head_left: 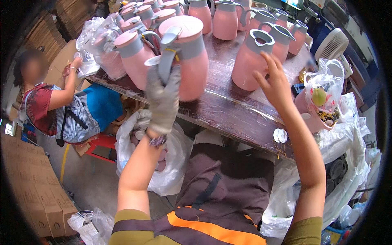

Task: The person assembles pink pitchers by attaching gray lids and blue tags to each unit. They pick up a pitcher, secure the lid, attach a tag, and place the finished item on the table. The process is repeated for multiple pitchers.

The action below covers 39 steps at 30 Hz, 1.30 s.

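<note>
A grey-white work glove covers my left hand (162, 96), its fingers wrapped round the grey handle of a pink vacuum jug (194, 69) with a lid on. That jug stands upright near the table's front edge, and a yellow tie hangs at its handle. My right hand (275, 77) is bare, its fingers spread beside a lidless pink jug (247, 67) with a grey collar. Its fingertips are close to that jug's rim; whether they touch it I cannot tell. Another lidded jug (136, 61) stands just left of my gloved hand.
Several more pink jugs (224, 22) crowd the back of the dark table (220, 104). Round tags (280, 135) lie at the front edge, left of a pink tub (308, 110). Bags of lids (163, 175) hang below. A co-worker (61, 102) sits at left near cardboard boxes (36, 183).
</note>
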Each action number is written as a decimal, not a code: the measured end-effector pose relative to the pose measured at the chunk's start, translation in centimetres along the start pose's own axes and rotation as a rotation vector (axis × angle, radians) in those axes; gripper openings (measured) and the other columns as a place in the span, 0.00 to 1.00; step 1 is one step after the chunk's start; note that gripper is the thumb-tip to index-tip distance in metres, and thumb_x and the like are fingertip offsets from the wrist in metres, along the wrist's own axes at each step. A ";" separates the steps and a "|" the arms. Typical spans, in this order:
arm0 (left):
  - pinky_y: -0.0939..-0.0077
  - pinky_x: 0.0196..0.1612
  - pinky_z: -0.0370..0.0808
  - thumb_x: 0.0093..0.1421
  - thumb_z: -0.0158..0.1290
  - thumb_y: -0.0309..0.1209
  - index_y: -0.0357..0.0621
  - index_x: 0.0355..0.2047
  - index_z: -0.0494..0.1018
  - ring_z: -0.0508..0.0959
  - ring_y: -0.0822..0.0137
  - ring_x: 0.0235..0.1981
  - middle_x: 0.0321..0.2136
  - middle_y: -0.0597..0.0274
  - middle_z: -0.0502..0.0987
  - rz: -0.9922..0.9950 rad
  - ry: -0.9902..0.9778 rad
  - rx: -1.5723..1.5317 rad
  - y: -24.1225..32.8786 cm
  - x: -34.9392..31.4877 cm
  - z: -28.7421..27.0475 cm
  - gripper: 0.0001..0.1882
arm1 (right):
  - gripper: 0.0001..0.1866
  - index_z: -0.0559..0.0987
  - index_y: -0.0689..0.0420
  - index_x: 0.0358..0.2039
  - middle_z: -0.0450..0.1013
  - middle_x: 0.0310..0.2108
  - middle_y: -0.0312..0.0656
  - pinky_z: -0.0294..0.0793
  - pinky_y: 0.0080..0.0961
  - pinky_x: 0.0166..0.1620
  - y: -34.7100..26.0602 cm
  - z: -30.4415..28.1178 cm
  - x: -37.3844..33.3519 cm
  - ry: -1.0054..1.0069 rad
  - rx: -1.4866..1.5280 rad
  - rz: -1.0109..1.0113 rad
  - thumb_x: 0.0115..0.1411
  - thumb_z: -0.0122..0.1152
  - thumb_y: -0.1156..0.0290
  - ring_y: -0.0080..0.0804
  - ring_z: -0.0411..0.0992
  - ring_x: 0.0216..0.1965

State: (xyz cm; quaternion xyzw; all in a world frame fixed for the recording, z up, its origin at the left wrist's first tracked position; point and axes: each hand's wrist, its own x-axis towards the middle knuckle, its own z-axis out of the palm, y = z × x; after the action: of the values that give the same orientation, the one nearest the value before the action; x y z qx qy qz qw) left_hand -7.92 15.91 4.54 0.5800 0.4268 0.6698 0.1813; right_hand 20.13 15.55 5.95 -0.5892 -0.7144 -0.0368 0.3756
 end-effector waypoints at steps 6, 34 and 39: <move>0.77 0.34 0.70 0.60 0.56 0.31 0.40 0.48 0.68 0.73 0.71 0.28 0.27 0.67 0.73 -0.377 -0.230 0.220 -9.2 4.9 1.3 0.17 | 0.23 0.70 0.55 0.53 0.70 0.45 0.47 0.74 0.38 0.43 2.9 2.9 5.6 0.083 -0.206 -0.150 0.55 0.59 0.70 0.48 0.73 0.41; 0.61 0.51 0.69 0.50 0.55 0.52 0.34 0.40 0.75 0.71 0.45 0.51 0.54 0.39 0.65 0.419 -1.179 0.562 17.2 -7.8 8.0 0.31 | 0.08 0.73 0.52 0.29 0.70 0.28 0.33 0.66 0.20 0.31 27.7 -8.8 -53.6 1.168 1.160 1.556 0.60 0.57 0.62 0.24 0.68 0.28; 0.60 0.50 0.71 0.44 0.62 0.39 0.40 0.53 0.68 0.72 0.43 0.49 0.52 0.41 0.65 0.271 -1.276 0.597 18.2 -7.4 7.9 0.36 | 0.10 0.69 0.51 0.23 0.66 0.21 0.35 0.69 0.27 0.25 32.5 -2.9 -58.3 1.317 1.186 1.766 0.60 0.53 0.65 0.27 0.64 0.21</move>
State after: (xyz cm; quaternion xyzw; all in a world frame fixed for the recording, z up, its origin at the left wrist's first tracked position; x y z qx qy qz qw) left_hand 5.97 2.96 13.84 0.9313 0.3269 0.0714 0.1442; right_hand 51.20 -23.46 -38.47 -0.4767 0.3411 0.2670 0.7649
